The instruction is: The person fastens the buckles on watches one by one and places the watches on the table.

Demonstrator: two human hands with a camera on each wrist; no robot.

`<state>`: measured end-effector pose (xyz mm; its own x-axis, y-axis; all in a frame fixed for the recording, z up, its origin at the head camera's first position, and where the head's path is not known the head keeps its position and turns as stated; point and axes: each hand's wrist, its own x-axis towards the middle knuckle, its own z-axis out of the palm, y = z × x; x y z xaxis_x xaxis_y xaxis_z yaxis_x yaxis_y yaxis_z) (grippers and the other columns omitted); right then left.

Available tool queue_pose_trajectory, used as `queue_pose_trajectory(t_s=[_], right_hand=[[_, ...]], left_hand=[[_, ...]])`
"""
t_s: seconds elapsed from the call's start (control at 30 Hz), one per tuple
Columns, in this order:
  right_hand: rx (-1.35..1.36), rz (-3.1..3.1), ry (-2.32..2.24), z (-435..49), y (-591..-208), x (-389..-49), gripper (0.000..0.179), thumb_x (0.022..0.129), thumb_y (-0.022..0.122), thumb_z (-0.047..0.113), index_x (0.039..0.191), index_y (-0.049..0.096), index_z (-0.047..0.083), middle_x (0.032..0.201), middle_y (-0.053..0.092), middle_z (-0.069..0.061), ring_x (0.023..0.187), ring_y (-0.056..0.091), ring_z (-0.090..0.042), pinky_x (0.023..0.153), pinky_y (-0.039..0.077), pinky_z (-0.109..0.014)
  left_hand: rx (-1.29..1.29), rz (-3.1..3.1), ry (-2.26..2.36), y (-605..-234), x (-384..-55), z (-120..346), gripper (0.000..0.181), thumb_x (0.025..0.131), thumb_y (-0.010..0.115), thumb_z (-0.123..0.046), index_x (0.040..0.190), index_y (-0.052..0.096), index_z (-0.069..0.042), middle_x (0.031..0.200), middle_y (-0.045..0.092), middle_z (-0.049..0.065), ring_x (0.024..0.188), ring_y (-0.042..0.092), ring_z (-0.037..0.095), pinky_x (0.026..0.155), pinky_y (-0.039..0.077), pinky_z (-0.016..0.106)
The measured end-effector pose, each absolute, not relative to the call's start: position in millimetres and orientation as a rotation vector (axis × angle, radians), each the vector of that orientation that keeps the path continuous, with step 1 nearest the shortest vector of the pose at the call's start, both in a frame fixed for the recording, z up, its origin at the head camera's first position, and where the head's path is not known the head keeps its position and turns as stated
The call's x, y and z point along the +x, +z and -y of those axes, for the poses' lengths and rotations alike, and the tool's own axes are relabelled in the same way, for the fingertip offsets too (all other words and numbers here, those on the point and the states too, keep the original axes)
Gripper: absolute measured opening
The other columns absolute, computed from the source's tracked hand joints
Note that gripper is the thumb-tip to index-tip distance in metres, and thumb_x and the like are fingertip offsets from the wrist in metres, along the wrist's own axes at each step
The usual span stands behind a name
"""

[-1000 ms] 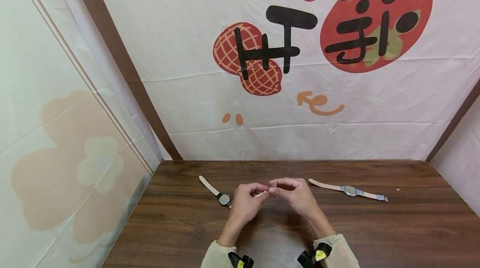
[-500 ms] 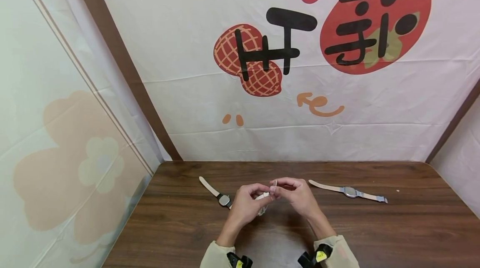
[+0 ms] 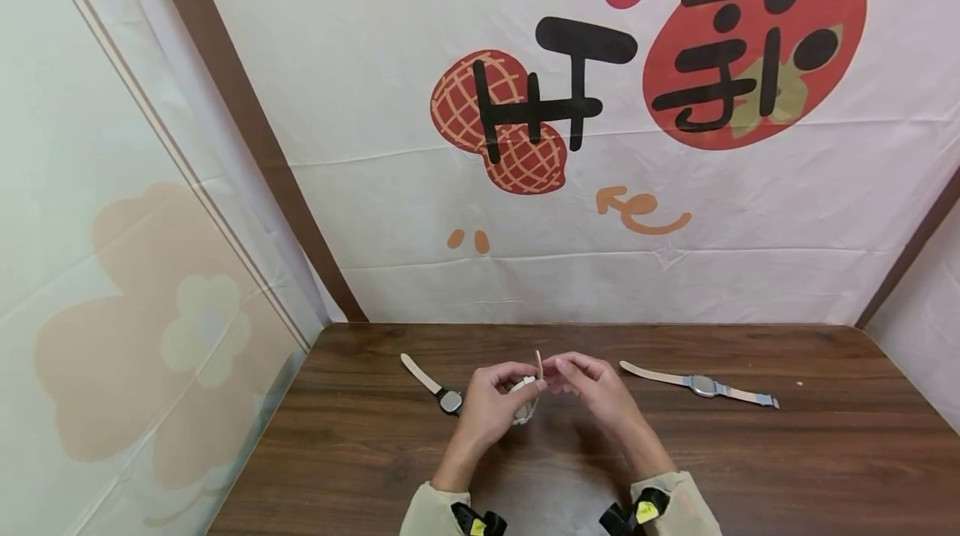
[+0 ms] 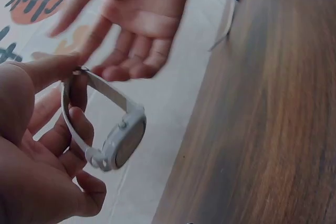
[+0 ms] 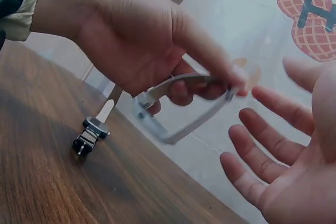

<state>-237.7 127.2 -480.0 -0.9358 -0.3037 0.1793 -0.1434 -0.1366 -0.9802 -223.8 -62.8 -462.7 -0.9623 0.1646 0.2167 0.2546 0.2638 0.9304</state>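
Observation:
My left hand (image 3: 491,403) pinches the joined strap ends of a white wristwatch (image 4: 125,139) between thumb and fingers. The strap makes a loop, with the watch case hanging at its lower end in the left wrist view. One strap tip (image 3: 538,363) stands up between the hands in the head view. My right hand (image 5: 286,150) is close beside the buckle, its fingers spread and loosely bent, with nothing gripped. The left fingertips partly cover the buckle.
On the wooden table (image 3: 750,469), a black watch with a pale strap (image 3: 450,401) lies left of the hands. A blue watch (image 3: 702,386) lies stretched out to the right. A tiny pale speck (image 3: 799,383) is beyond it. A printed cloth (image 3: 420,286) hangs behind the table.
Earlier the right fingers pinched the strap by the left hand; now they have let go and drawn slightly away. The strap tip points upward, and the watch case shows more below the left hand.

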Motion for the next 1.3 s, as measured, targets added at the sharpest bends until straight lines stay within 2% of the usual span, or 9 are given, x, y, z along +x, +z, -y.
queue_pose_trajectory(t_s=[0.07,0.17,0.33,0.6,0.77,1.0,1.17,1.3], right_hand=[[-0.515,-1.958,-2.212,-126,-481,-238,0.043,0.103,0.055,0.024,0.119,0.057,-0.016,0.102,0.072,0.0,0.095,0.068,-0.015,0.087,0.054,-0.034],[-0.591,-1.963,-2.168,-125,-483,-238,0.037,0.099,0.06,0.016,0.12,0.056,-0.015,0.106,0.07,-0.001,0.098,0.067,-0.013,0.089,0.054,-0.032],[-0.756,-2.003,-2.165,-118,-483,-235,0.032,0.091,0.068,0.005,0.116,0.057,-0.013,0.107,0.067,-0.011,0.096,0.067,-0.011,0.086,0.054,-0.026],[-0.713,-2.101,-2.224,-111,-481,-233,0.023,0.09,0.07,0.003,0.108,0.061,-0.008,0.094,0.068,0.0,0.084,0.067,-0.008,0.076,0.055,-0.023],[-0.701,-2.085,-2.25,-110,-478,-231,0.026,0.092,0.068,0.003,0.112,0.059,-0.01,0.097,0.068,0.0,0.088,0.066,-0.009,0.079,0.055,-0.025],[-0.634,-2.015,-2.278,-112,-475,-230,0.033,0.102,0.054,0.014,0.123,0.055,-0.012,0.103,0.066,0.004,0.09,0.063,-0.009,0.082,0.054,-0.033],[-0.592,-2.015,-2.243,-114,-476,-230,0.037,0.103,0.054,0.017,0.125,0.056,-0.012,0.105,0.068,0.006,0.092,0.064,-0.008,0.082,0.054,-0.029],[-0.583,-1.943,-2.291,-115,-479,-230,0.035,0.101,0.056,0.014,0.12,0.056,-0.015,0.105,0.069,0.007,0.093,0.064,-0.007,0.081,0.053,-0.024]], left_hand=[[-0.384,2.396,-1.914,-461,-224,65,0.019,0.086,0.078,-0.02,0.103,0.076,-0.009,0.088,0.072,0.006,0.075,0.059,0.009,0.066,0.048,0.021],[-0.362,2.328,-2.045,-460,-225,67,0.021,0.088,0.075,-0.017,0.106,0.075,-0.006,0.091,0.071,0.01,0.077,0.059,0.01,0.068,0.049,0.023],[-0.352,2.231,-2.225,-460,-228,69,0.028,0.092,0.072,-0.015,0.111,0.07,0.004,0.098,0.073,0.013,0.084,0.064,0.014,0.076,0.053,0.03],[-0.345,2.127,-2.4,-460,-230,70,0.039,0.093,0.069,-0.014,0.117,0.06,0.015,0.095,0.073,-0.002,0.085,0.064,0.009,0.078,0.051,0.024],[-0.351,2.168,-2.396,-459,-229,71,0.034,0.093,0.07,-0.017,0.113,0.065,0.009,0.092,0.072,-0.002,0.086,0.064,0.012,0.079,0.051,0.027],[-0.429,2.335,-2.225,-462,-228,70,0.024,0.091,0.072,-0.015,0.109,0.071,0.0,0.093,0.071,0.01,0.084,0.064,0.02,0.073,0.053,0.031],[-0.501,2.415,-2.092,-460,-225,67,0.019,0.089,0.074,-0.015,0.104,0.074,-0.003,0.092,0.072,0.014,0.078,0.062,0.013,0.067,0.05,0.024],[-0.528,2.433,-1.995,-458,-222,65,0.019,0.087,0.076,-0.013,0.102,0.075,-0.002,0.093,0.074,0.014,0.076,0.061,0.006,0.067,0.049,0.02]])
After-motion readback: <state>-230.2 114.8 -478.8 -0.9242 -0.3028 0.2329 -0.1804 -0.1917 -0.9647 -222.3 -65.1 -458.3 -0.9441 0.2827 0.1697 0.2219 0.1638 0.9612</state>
